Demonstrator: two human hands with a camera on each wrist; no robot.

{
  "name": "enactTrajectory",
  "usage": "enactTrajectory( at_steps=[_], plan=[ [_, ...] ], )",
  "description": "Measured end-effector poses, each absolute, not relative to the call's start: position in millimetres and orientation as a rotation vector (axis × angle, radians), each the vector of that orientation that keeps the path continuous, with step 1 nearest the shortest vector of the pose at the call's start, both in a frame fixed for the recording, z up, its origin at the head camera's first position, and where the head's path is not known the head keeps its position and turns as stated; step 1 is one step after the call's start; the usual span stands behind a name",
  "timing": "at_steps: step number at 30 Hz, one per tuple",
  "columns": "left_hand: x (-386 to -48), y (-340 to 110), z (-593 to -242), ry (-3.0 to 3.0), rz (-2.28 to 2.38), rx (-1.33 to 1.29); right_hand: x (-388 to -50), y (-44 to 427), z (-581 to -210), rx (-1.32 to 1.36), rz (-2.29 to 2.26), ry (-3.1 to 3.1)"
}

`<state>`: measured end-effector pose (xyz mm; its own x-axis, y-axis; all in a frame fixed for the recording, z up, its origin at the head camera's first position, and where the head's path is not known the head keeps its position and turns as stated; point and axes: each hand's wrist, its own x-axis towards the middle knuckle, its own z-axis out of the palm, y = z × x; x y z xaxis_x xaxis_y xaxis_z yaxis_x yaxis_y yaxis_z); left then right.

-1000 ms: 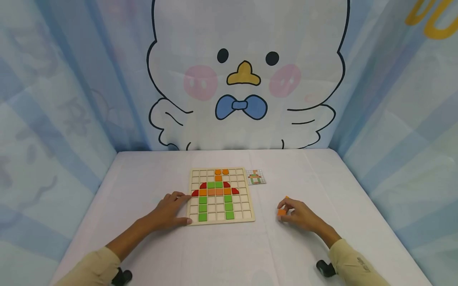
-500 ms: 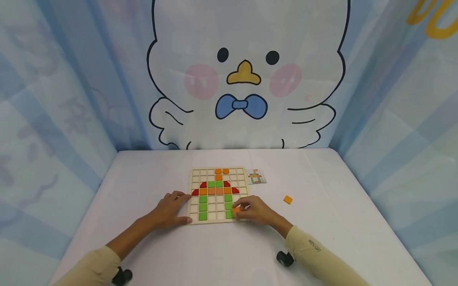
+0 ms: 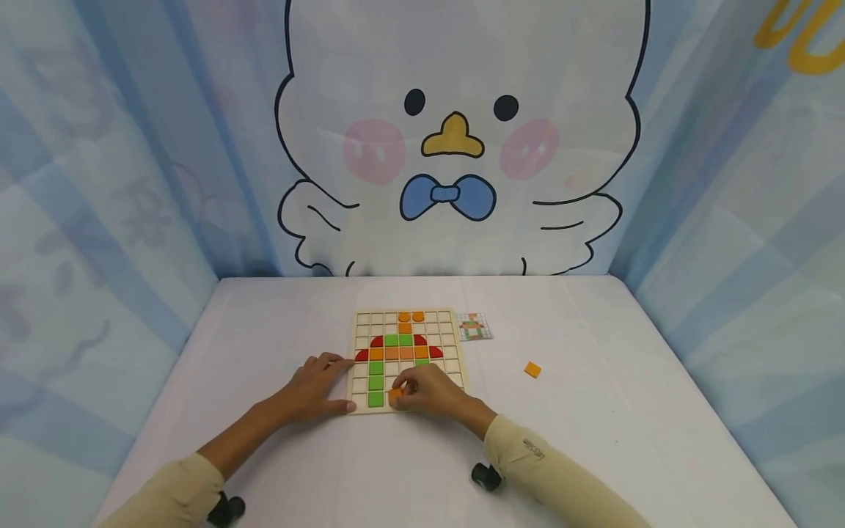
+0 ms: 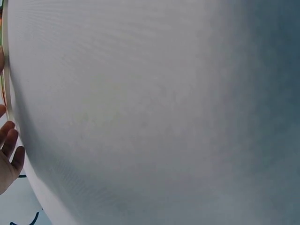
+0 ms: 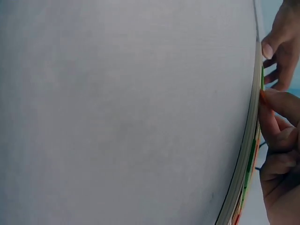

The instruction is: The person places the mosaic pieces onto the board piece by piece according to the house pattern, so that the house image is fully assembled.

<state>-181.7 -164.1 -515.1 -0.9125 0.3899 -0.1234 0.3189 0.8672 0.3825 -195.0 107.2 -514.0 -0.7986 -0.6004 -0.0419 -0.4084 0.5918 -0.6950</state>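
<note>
A wooden grid board (image 3: 408,312) lies on the white table, bearing green, red and orange tiles that form a figure. My left hand (image 3: 310,389) rests at the board's left edge, thumb and fingertips touching its rim with the fingers fairly straight. Over the lower middle of the board, my right hand (image 3: 432,392) pinches an orange square tile (image 3: 395,397) between thumb and fingers, next to the bottom green tile (image 3: 375,399) of the left column. That hand covers most of the right green column. In the right wrist view, the orange tile (image 5: 262,96) shows at the fingertips.
A small printed pattern card (image 3: 474,326) lies against the board's right side. One loose orange square tile (image 3: 532,369) sits on the table (image 3: 594,411) to the right. Printed curtains (image 3: 449,242) stand behind and at both sides.
My right hand has carried the orange tile leftward from the table at the right to the lower middle of the board. My left hand stays at the board's edge.
</note>
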Motion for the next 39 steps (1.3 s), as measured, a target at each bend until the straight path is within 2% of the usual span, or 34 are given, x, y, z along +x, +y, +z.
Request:
enactTrajectory(
  at_steps=[4, 25, 32, 39],
  plan=[
    [-182, -165, -514, 2.847, 0.524, 0.563, -194, 101, -515, -0.892, -0.935, 2.605],
    [-184, -167, -517, 2.846, 0.517, 0.546, -192, 106, -511, -0.817, -1.004, 2.585],
    [-182, -164, -518, 2.852, 0.515, 0.534, -198, 153, -498, -0.734, -1.049, 2.659],
    [-181, -163, -516, 2.859, 0.498, 0.511, -213, 237, -495, -0.407, -0.909, 2.904]
  ],
)
